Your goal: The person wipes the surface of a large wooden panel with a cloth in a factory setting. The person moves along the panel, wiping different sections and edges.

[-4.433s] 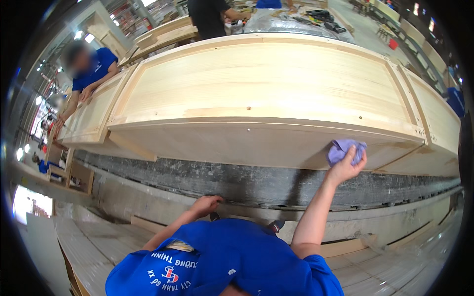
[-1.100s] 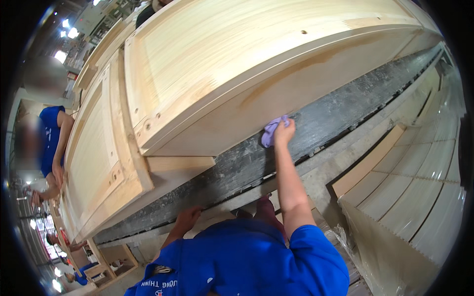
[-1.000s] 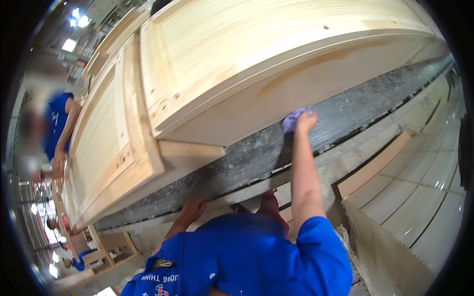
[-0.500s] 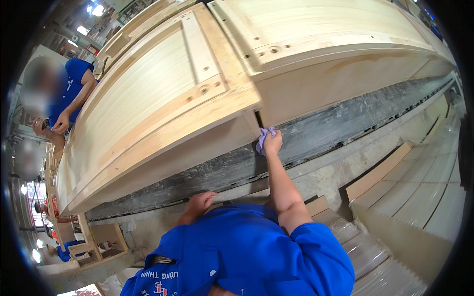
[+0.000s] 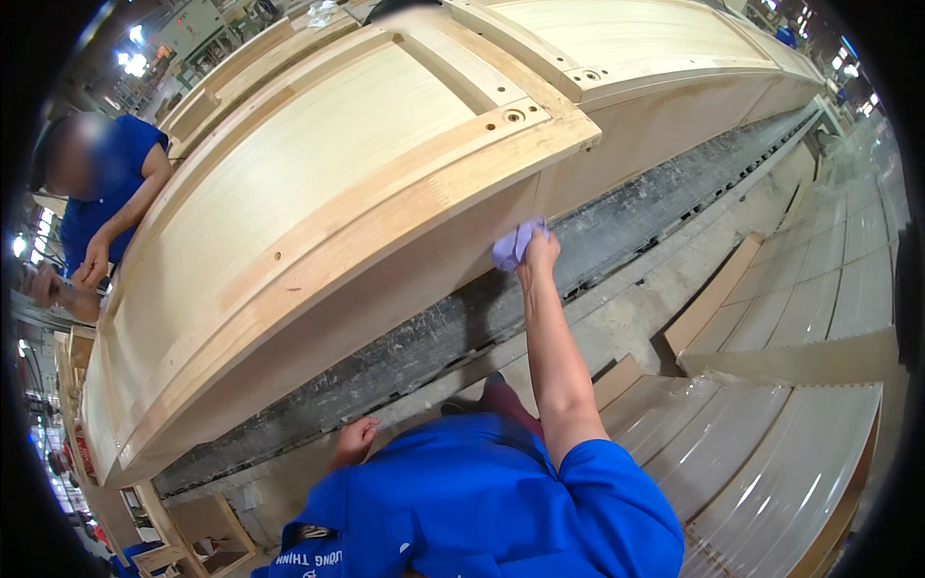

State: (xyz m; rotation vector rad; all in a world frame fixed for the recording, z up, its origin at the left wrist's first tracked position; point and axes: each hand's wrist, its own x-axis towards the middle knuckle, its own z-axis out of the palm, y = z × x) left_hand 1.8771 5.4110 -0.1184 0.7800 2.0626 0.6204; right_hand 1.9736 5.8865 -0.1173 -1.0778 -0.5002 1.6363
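Observation:
A crumpled purple cloth [image 5: 514,247] is gripped in my right hand [image 5: 541,252], held against or close to the side panel of a large pale wooden cabinet [image 5: 405,255]. Whether the cloth touches the wood I cannot tell. The cabinet lies on a dark, scuffed conveyor belt [image 5: 424,332], with its framed face turned up. My left hand [image 5: 356,438] hangs low near the belt's front edge, fingers curled in, nothing seen in it. A second wooden cabinet [image 5: 665,120] lies beyond the first, to the right.
Plastic-wrapped stacks of flat panels [image 5: 752,453] stand at the right, with brown cardboard [image 5: 715,294] at their edge. A co-worker in a blue shirt [image 5: 116,193] is at the cabinet's far left end. A small open wooden box frame [image 5: 207,535] sits at lower left.
The first cabinet now sits further right in view and hides more of the gap to the second. My right hand with the cloth shifted slightly up; my left hand appears lower and further left.

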